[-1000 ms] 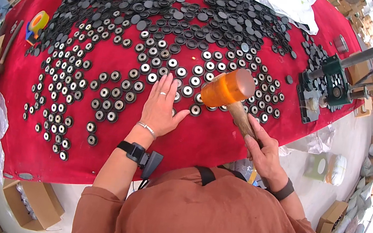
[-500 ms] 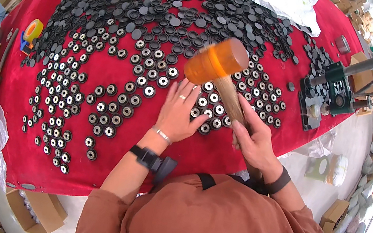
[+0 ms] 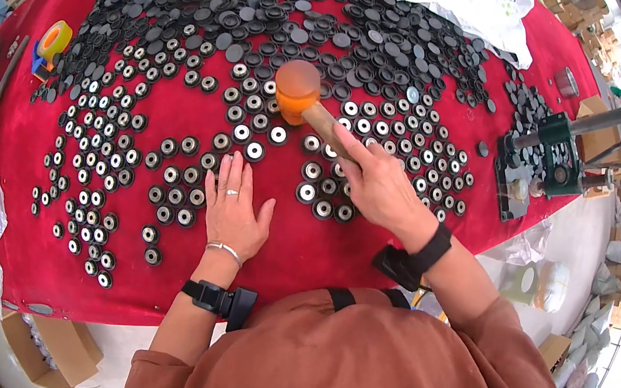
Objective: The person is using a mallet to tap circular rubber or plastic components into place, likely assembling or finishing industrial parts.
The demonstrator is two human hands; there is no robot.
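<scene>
- My left hand (image 3: 234, 218) is palm down over the red cloth (image 3: 316, 257), fingers straight, thumb spread, gripping nothing.
- My right hand (image 3: 384, 192) curls closed round the wooden-handled mallet with an orange cylindrical head (image 3: 296, 92), forearm slanting leftward.
- The mallet's head is over black round pieces with silver centres (image 3: 254, 151), beyond my left fingertips.

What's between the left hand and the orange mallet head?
The head view shows several silver-centred black discs on the red cloth between the left hand and mallet head.
</scene>
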